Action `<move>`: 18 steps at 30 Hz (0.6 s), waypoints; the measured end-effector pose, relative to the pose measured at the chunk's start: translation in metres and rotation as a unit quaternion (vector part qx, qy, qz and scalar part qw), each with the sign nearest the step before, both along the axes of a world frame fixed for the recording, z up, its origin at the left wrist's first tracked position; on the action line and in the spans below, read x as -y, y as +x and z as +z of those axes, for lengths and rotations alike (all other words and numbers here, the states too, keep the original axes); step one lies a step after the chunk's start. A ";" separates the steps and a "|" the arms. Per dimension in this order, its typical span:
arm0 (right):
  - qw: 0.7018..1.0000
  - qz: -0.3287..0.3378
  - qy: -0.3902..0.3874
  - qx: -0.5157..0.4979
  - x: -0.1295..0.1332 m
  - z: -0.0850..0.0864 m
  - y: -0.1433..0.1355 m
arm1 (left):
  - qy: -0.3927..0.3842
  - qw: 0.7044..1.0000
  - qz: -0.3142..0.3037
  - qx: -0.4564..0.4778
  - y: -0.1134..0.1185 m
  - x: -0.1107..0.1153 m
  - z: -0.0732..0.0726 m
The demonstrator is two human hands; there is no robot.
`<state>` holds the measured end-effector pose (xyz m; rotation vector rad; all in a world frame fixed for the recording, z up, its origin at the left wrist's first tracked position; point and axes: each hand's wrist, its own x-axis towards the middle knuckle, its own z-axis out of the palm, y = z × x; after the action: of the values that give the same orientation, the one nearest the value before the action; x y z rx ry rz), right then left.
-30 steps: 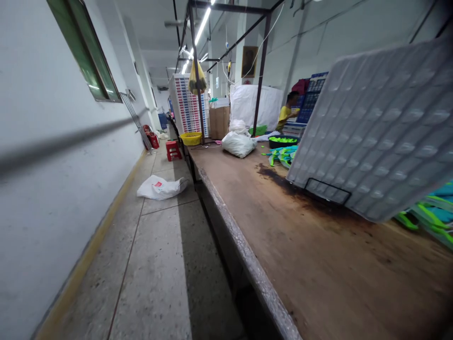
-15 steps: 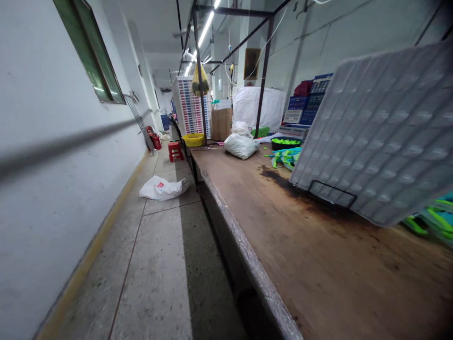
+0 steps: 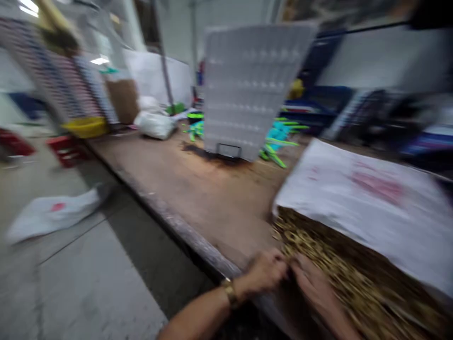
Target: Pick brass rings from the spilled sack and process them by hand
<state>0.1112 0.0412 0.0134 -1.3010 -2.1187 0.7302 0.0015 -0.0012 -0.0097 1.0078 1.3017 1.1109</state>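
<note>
Both hands are close together at the near edge of a white sack [image 3: 339,184] with red print, which lies open on the worktable. Many small tan, ring-like pieces [image 3: 329,259] spill from its mouth. My left hand [image 3: 267,270], with a gold-coloured band on the wrist, is closed, its fingertips meeting the right hand's beside the pieces. My right hand [image 3: 313,281] is bent inward, its fingers pressed together at the edge of the pile. Motion blur hides what lies between the fingertips.
A grey ribbed panel [image 3: 255,89] stands upright on a black wire stand [image 3: 229,151] on the brown table [image 3: 170,174]. Blue-and-green items [image 3: 279,137] lie behind it. A yellow basin [image 3: 87,127], a red stool [image 3: 65,150] and a white bag [image 3: 53,215] are to the left.
The view has swung right and down. Both hands and the sack of tan pieces have come into sight; the panel now appears nearer the middle.
</note>
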 end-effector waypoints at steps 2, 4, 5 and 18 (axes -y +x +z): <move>0.999 0.021 -0.036 0.027 0.001 -0.005 0.014 | -0.004 1.000 -0.008 0.017 -0.001 -0.002 -0.004; 0.998 0.041 -0.052 0.018 -0.001 -0.009 0.020 | -0.021 0.997 -0.039 0.059 -0.003 -0.003 -0.002; 0.998 0.032 -0.054 0.008 -0.002 -0.010 0.022 | -0.034 0.996 -0.043 0.076 -0.003 -0.002 0.001; 0.992 0.019 0.042 0.115 0.030 -0.018 0.063 | -0.047 0.991 -0.044 0.115 0.026 0.015 0.026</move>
<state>0.1740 0.0109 -0.0044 -1.3571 -2.3344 0.5199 0.0278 -0.0161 0.0162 0.8331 1.1043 1.0540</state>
